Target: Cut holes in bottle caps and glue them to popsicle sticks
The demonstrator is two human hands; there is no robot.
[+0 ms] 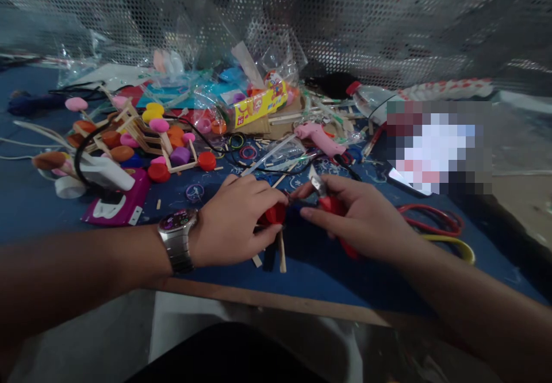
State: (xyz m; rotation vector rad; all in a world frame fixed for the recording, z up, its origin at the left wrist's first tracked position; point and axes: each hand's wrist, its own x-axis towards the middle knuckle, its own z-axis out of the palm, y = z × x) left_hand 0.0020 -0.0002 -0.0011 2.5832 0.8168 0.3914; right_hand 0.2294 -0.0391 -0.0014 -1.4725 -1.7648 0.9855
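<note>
My left hand (235, 219), with a metal wristwatch (176, 239) on the wrist, is closed around a small red cap piece (272, 214) fixed to wooden sticks (281, 252) that stick out below it. My right hand (362, 216) grips red-handled cutting pliers (328, 199), their metal jaws pointing up and left, close to the red piece. Both hands meet over the blue table mat (310, 268) near its front edge.
A stick frame with coloured bottle caps (146, 136) stands at the left, beside a white tool on a purple card (112, 199). A pink glue gun (318, 137), plastic bags and a yellow packet (254, 107) lie behind. Red and yellow rubber loops (440, 225) lie right.
</note>
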